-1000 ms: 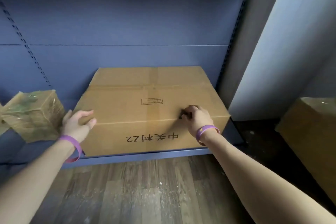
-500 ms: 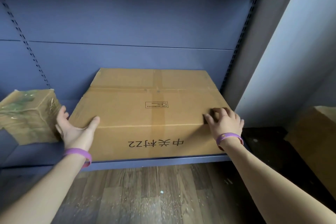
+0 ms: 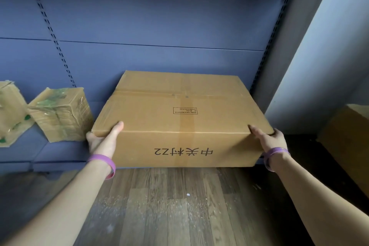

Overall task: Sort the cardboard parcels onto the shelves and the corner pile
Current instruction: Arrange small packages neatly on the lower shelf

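Observation:
A large taped cardboard parcel with upside-down black print on its front face sits on the low blue shelf, its front edge at the shelf's lip. My left hand grips its front left corner, thumb on top and fingers round the side. My right hand grips the front right corner the same way. Both wrists wear purple bands.
Two smaller tape-wrapped parcels stand on the shelf to the left. Another cardboard box sits on the floor at the right, beside a pale wall panel. Wooden floor lies in front of the shelf.
My hands have slid outward from the parcel's top and left side to its two front corners and now grip them. The view has shifted so the parcel appears further right.

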